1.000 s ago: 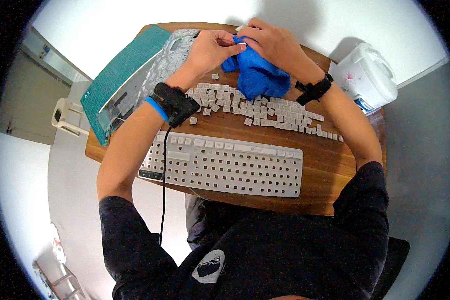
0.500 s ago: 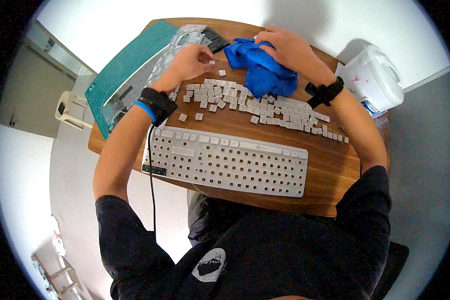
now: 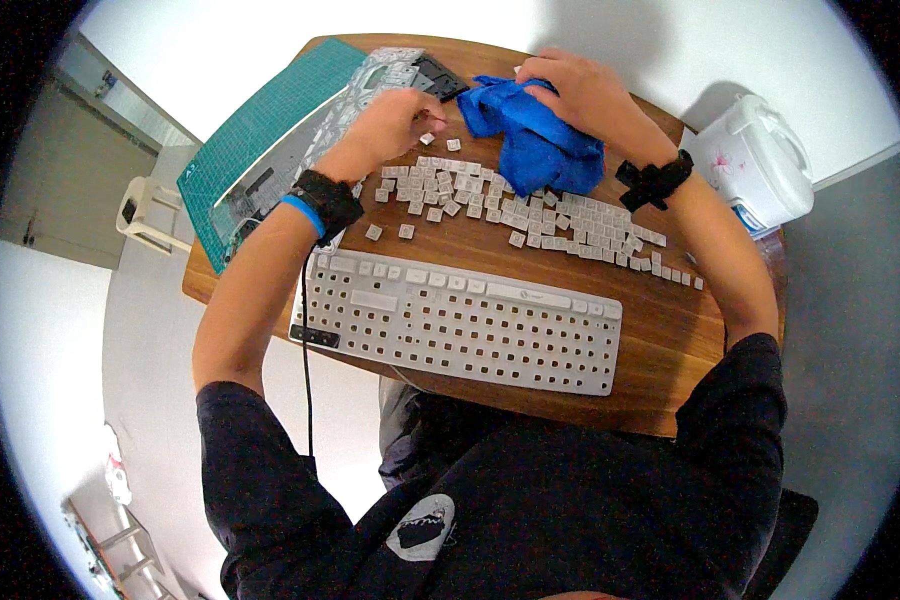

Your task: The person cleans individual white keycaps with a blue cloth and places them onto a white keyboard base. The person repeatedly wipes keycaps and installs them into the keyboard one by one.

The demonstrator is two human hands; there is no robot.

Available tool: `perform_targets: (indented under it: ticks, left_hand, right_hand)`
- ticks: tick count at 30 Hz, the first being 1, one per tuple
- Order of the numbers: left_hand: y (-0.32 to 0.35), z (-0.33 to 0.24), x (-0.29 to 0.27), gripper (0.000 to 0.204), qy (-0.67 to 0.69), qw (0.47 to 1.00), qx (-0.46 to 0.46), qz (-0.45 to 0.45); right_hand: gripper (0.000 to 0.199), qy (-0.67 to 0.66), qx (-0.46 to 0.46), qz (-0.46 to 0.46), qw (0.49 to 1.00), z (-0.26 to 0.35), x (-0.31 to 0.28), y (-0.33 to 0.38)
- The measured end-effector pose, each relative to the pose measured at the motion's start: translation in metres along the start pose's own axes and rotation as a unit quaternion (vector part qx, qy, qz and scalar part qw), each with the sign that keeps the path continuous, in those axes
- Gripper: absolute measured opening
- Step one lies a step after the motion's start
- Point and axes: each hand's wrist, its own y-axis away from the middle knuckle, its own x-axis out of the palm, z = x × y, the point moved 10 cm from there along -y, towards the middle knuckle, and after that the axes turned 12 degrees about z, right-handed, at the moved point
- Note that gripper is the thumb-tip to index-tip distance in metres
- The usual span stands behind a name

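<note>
**A bare right hand (image 3: 585, 95) grips a crumpled, bright-blue fabric cloth (image 3: 550, 145) beside a spread of small, square, white plastic keycaps (image 3: 530, 212)**

Seen from above, a person in a black short-sleeved shirt (image 3: 570, 500) sits at a brown wood-grain table (image 3: 660, 350) with both arms stretched toward its far edge. The right hand's fingers are clamped on the top of the cloth, which hangs in folds onto the table and meets the upper edge of the keycaps. A small white piece (image 3: 518, 70) shows just beyond these fingers.

The bare left hand (image 3: 440, 116) is to the left of the cloth, its fingers curled downward. A single white keycap (image 3: 427, 139) sits right under the fingertips; whether they touch it, or are pressed together, cannot be told. Another loose keycap lies just to its right.

The main group of keycaps runs across the middle of the table. Nearer the person is a long, white plastic keyboard shell (image 3: 455, 322) with rows of square holes. At the left, a green gridded cutting mat (image 3: 240, 150) lies beneath a long, grey patterned panel (image 3: 305, 165). A rounded white lidded appliance (image 3: 745, 165) stands at the right.
</note>
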Motion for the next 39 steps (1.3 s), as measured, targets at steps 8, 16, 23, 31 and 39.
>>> perform_targets:
  ticks: [8, 16, 23, 31, 39]
  left_hand:
    - [-0.016, -0.031, 0.021, 0.014, -0.033, 0.995, 0.056, 0.069]
    - [-0.020, -0.030, 0.019, 0.021, 0.035, 0.996, 0.051, 0.067]
    - [-0.031, -0.021, -0.015, 0.018, 0.272, 0.960, 0.016, -0.063]
    - [-0.038, -0.045, -0.003, 0.030, 0.434, 0.901, 0.016, -0.008]
    - [-0.037, -0.041, -0.008, 0.040, 0.424, 0.905, 0.020, -0.034]
  right_hand:
    - [0.016, 0.009, -0.047, -0.053, 0.997, 0.008, -0.004, -0.004]
    - [0.021, 0.007, -0.048, -0.107, 0.993, 0.003, -0.013, 0.006]
    - [0.021, -0.007, -0.090, -0.151, 0.984, 0.023, -0.033, 0.009]
    - [0.019, 0.003, -0.094, -0.138, 0.986, 0.029, -0.030, 0.008]
    - [0.018, -0.004, -0.113, -0.143, 0.983, 0.033, -0.036, 0.012]
